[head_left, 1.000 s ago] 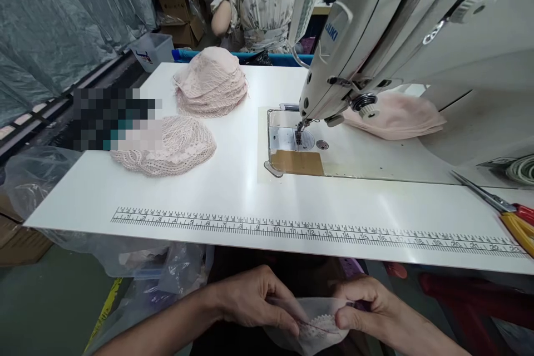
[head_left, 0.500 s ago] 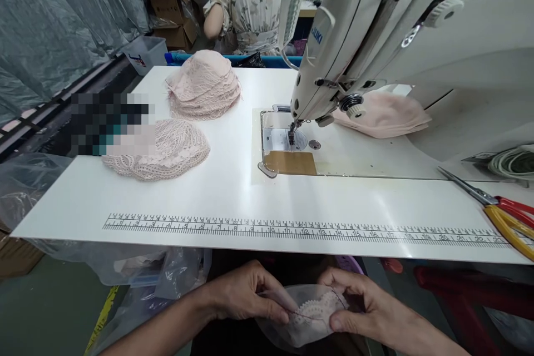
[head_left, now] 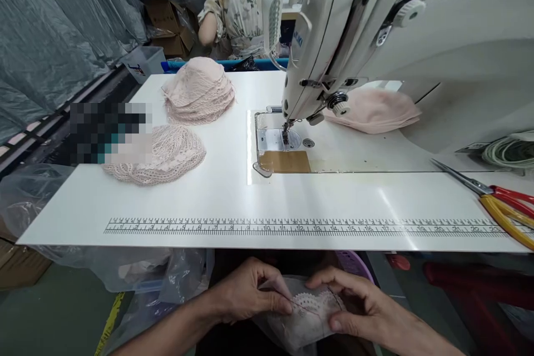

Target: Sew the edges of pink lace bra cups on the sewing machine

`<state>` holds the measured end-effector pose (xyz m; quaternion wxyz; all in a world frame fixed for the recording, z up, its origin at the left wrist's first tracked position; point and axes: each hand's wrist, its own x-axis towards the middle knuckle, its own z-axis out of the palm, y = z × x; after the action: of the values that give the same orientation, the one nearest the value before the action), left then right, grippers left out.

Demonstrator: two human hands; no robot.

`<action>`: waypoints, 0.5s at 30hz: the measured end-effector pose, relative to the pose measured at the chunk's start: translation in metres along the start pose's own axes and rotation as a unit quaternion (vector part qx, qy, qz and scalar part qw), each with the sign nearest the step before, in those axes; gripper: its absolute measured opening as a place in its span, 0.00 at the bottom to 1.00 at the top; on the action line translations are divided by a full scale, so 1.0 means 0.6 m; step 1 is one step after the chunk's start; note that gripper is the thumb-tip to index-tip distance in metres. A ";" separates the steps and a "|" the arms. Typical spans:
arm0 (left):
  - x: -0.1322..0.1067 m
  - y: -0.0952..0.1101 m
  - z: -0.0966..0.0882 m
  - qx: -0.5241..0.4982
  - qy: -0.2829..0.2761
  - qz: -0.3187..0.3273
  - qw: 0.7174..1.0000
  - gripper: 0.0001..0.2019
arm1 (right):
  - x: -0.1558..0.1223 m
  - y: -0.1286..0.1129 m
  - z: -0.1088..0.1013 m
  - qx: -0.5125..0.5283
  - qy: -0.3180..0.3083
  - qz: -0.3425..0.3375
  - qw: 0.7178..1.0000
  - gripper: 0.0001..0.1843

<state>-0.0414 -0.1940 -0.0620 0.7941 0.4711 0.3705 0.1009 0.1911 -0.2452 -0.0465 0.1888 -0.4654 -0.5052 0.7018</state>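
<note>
The sheer fabric piece (head_left: 306, 334) is on the person's side of the white table (head_left: 225, 200), clear of its front edge and roughly opposite the middle of it, held between two hands. The left hand (head_left: 248, 296) has thumb and fingertips nearly together, pinching the cloth at the end nearer the table's left side; the right hand (head_left: 365, 306) is loosely curled and wider apart, fingers along the upper corner and thumb on the front, at the end nearer the table's right side. The likeliest trouble is slipping: this thin cloth looks slick, so if the right hand's light hold slackens, the layers could slide out of line. Pulling the hands apart unevenly could pucker the lace trim (head_left: 315, 301) or strain the dark seam line (head_left: 307, 310), and the thumbs could fold the edge under. As for direction, the scalloped lace edge faces the table, while the plain sheer part hangs away from it, toward the lap. The long axis seems to run from hand to hand, roughly along the table's front edge, though fingers hide both ends and the exact outline cannot be told.
</note>
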 end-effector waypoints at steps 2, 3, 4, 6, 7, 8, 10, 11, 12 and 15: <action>-0.001 0.003 0.003 0.025 0.001 0.007 1.000 0.09 | 0.001 0.003 0.005 0.011 0.001 0.006 1.000 0.15; -0.002 0.004 0.004 0.038 -0.001 0.009 0.999 0.09 | 0.001 0.005 0.007 0.016 0.004 0.007 1.000 0.15; -0.003 0.005 0.006 0.047 -0.004 0.009 0.999 0.09 | 0.000 0.008 0.009 0.021 0.007 0.007 1.000 0.15; -0.005 0.006 0.007 0.051 -0.009 0.001 0.999 0.10 | 0.000 0.014 0.010 0.023 0.014 0.006 1.000 0.13; -0.005 0.005 0.008 0.048 -0.010 -0.005 0.999 0.10 | 0.000 0.017 0.010 0.021 0.019 0.004 1.000 0.12; -0.006 0.005 0.008 0.046 -0.009 -0.009 0.999 0.10 | 0.000 0.019 0.010 0.016 0.026 0.000 1.000 0.10; -0.007 0.004 0.009 0.048 -0.004 -0.012 0.999 0.11 | 0.001 0.020 0.009 -0.005 0.046 -0.012 0.999 0.10; -0.007 0.003 0.010 0.051 -0.002 -0.012 0.999 0.11 | 0.001 0.020 0.008 -0.016 0.055 -0.019 0.998 0.11; -0.008 0.001 0.011 0.054 0.001 -0.011 0.998 0.12 | 0.001 0.018 0.008 -0.025 0.062 -0.028 0.997 0.12; -0.009 -0.003 0.013 0.063 0.015 -0.015 0.998 0.16 | 0.000 0.009 0.010 -0.026 0.069 -0.061 0.995 0.14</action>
<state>-0.0400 -0.2030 -0.0584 0.7586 0.5128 0.3952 0.0731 0.1869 -0.2506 -0.0512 0.2537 -0.4857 -0.5367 0.6417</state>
